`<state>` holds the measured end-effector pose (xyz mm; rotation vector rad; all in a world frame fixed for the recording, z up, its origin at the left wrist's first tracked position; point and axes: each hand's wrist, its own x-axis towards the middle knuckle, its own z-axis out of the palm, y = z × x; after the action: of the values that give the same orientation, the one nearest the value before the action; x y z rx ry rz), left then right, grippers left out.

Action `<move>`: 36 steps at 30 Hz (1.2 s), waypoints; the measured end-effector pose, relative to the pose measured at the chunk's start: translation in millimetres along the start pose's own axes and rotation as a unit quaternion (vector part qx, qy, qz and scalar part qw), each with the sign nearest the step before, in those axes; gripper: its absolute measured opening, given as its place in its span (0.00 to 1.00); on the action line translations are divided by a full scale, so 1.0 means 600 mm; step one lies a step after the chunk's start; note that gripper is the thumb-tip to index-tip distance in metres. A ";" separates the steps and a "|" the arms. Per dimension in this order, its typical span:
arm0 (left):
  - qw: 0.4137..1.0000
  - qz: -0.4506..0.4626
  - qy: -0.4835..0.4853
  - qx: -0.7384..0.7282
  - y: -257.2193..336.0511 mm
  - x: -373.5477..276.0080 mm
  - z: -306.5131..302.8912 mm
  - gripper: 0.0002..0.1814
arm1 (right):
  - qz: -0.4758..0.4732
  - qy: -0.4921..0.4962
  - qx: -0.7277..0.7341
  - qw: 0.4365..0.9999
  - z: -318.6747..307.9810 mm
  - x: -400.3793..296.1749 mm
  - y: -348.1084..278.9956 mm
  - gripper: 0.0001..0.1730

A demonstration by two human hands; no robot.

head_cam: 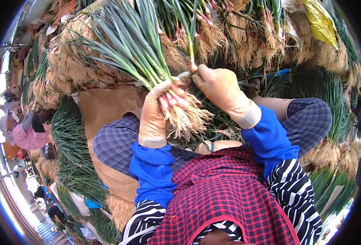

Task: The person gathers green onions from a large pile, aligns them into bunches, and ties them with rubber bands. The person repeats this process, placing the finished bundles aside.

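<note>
My gloved left hand (156, 113) grips a bunch of green onions (149, 65) just above their pinkish bases. The long leaves fan up and to the left, and the pale roots (189, 118) hang past my fingers to the lower right. My right hand (218, 88), also gloved, pinches a single green onion (191, 53) near its base, its leaves pointing upward. The fingertips of both hands are close together. Part of my left palm is hidden by the bunch.
Piled green onions with tan roots (238, 36) lie ahead. Brown paper (110, 101) spreads at left beside a leafy heap (73, 153). Loose leaves and trimmings (226, 130) lie between my crossed legs. A yellow plastic sheet (319, 23) is at upper right. Another person (30, 131) sits far left.
</note>
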<state>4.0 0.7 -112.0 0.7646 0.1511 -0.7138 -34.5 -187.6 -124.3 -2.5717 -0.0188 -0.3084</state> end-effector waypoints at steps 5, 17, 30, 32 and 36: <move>1.000 -0.015 0.006 -0.020 0.000 0.000 0.017 0.21 | -0.095 -0.226 -0.021 0.969 -0.018 -0.013 -0.043 0.10; 0.998 -0.007 0.008 -0.061 0.009 -0.013 -0.001 0.18 | 0.073 -0.307 0.537 0.782 0.055 0.054 0.015 0.18; 0.999 0.006 0.032 -0.034 -0.002 -0.010 -0.004 0.14 | 0.018 -0.090 -0.031 0.995 -0.035 0.054 -0.020 0.18; 0.996 -0.001 0.071 -0.047 -0.003 -0.008 0.001 0.14 | -0.037 -0.086 -0.017 0.995 -0.022 0.075 -0.033 0.15; 0.995 0.031 0.090 -0.039 0.009 -0.011 -0.001 0.13 | -0.145 -0.035 -0.001 0.989 0.004 0.069 -0.038 0.10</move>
<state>2.5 7.2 -107.0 0.7549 0.3158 -0.5770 4.4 -168.8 -105.1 -2.5793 -0.4209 -0.3244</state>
